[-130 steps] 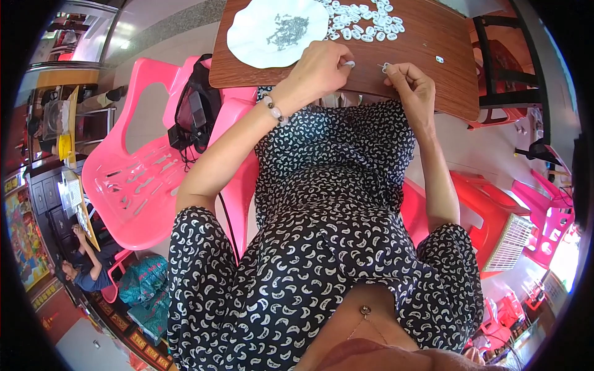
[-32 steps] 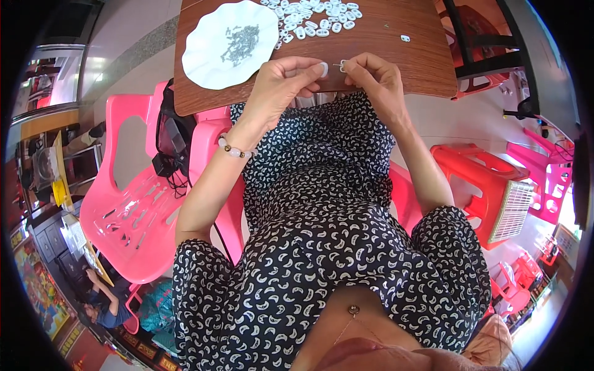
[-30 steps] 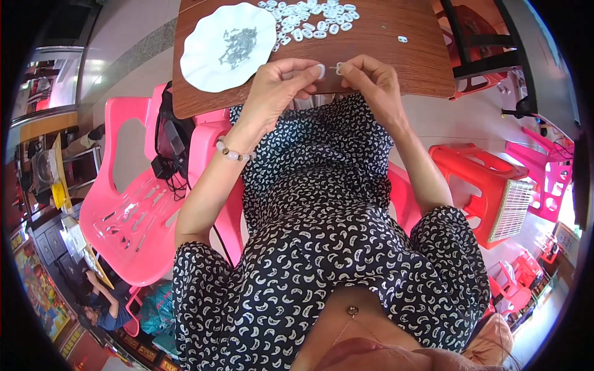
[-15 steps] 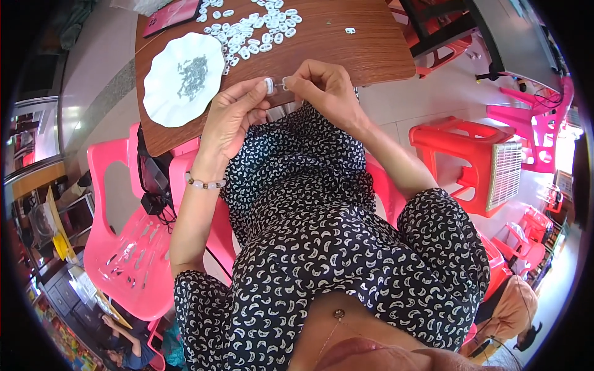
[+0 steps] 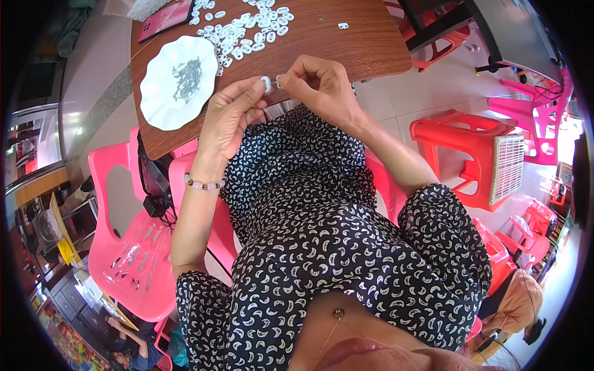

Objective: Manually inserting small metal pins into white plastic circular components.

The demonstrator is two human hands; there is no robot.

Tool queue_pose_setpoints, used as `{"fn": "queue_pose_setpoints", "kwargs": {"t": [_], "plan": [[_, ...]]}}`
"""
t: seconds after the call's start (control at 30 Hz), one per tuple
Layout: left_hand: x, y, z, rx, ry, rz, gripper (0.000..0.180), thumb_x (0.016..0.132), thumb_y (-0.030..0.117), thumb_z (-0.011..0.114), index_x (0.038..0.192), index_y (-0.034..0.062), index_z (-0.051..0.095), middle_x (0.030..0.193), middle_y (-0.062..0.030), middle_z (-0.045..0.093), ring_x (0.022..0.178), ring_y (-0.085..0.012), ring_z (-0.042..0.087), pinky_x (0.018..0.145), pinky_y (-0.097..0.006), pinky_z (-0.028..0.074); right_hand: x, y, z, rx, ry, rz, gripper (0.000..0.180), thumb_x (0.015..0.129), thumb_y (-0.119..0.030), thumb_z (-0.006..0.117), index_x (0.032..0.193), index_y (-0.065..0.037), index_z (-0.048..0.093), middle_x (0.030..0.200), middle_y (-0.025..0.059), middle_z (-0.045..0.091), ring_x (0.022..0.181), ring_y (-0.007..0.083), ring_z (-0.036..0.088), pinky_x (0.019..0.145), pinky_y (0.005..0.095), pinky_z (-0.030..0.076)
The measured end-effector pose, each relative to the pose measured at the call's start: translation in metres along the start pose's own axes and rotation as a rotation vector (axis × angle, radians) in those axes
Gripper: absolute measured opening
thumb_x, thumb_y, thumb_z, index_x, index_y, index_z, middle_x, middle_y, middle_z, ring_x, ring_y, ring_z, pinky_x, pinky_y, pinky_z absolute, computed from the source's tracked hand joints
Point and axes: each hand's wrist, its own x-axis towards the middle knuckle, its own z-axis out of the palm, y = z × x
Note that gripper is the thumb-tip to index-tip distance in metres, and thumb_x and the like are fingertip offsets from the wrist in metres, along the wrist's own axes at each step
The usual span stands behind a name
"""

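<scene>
My left hand (image 5: 232,114) pinches a small white oval plastic piece (image 5: 266,84) between thumb and fingertips, above the table's near edge. Close to its right, my right hand (image 5: 322,86) is closed in a pinch on a small clear or metallic part (image 5: 279,81); its exact kind is too small to make out. A thin link seems to run between the two parts. Beyond my hands lies a spread of similar white oval pieces (image 5: 247,34). To their left, a white wavy-rimmed plate (image 5: 158,102) bears a heap of small grey parts (image 5: 187,80).
The brown wooden table (image 5: 346,52) carries a pink flat box (image 5: 166,20) and a plastic bag (image 5: 148,7) at the far left. One loose white piece (image 5: 343,26) lies apart. Pink chairs (image 5: 133,266) stand left, a red stool (image 5: 461,157) right. Other people are in the background.
Both hands keep their pinches, and the small parts stay close together. The table and its contents sit slightly further left and up in the picture.
</scene>
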Motion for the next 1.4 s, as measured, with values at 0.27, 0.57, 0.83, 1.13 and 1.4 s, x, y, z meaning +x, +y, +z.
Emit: {"fn": "queue_pose_setpoints", "kwargs": {"t": [0.27,0.57,0.83,1.13,1.4], "plan": [[-0.0004,-0.0018,-0.0010,0.038,0.015,0.020,0.026,0.089,0.017,0.072,0.109,0.0011,0.068,0.085,-0.0033,0.069,0.070,-0.0081,0.063,0.061,-0.020,0.054,0.0000,-0.0008,0.0000,-0.063,0.009,-0.029,0.021,0.090,-0.018,0.068,0.079,-0.002,0.061,0.066,-0.0053,0.056,0.060,0.0001,0.048,0.052,0.0192,0.037],[-0.0009,-0.0007,0.0006,0.024,0.008,0.025,0.027,0.089,0.018,0.071,0.110,0.0002,0.067,0.085,-0.0039,0.069,0.070,-0.0083,0.063,0.061,-0.021,0.055,0.0014,0.0022,0.0022,-0.026,0.058,-0.069,0.023,0.085,-0.018,0.071,0.077,0.002,0.063,0.058,0.0012,0.058,0.054,0.0036,0.048,0.047,0.0236,0.039],[-0.0006,-0.0026,-0.0012,0.030,0.013,0.018,0.028,0.089,0.018,0.072,0.109,0.0004,0.067,0.084,-0.0039,0.069,0.067,-0.0073,0.063,0.060,-0.020,0.054,0.0018,0.0034,0.0032,-0.056,0.060,-0.083,0.023,0.085,-0.017,0.071,0.077,0.002,0.063,0.057,0.0019,0.057,0.053,0.0039,0.048,0.047,0.0242,0.039],[-0.0018,-0.0038,0.0014,0.085,0.040,0.084,0.029,0.088,0.019,0.073,0.110,0.0012,0.068,0.083,-0.0027,0.069,0.065,-0.0060,0.061,0.058,-0.019,0.053,-0.0007,-0.0004,0.0026,-0.082,0.048,-0.081,0.021,0.087,-0.017,0.070,0.078,0.001,0.062,0.061,-0.0011,0.057,0.057,0.0023,0.049,0.050,0.0221,0.040],[-0.0013,-0.0063,0.0027,0.142,0.064,0.128,0.028,0.087,0.019,0.074,0.108,0.0013,0.069,0.080,-0.0016,0.069,0.064,-0.0047,0.060,0.057,-0.018,0.051,-0.0018,-0.0020,0.0031,-0.086,0.028,-0.056,0.021,0.089,-0.018,0.069,0.080,0.000,0.062,0.064,-0.0041,0.055,0.060,0.0006,0.047,0.052,0.0203,0.037]]}}
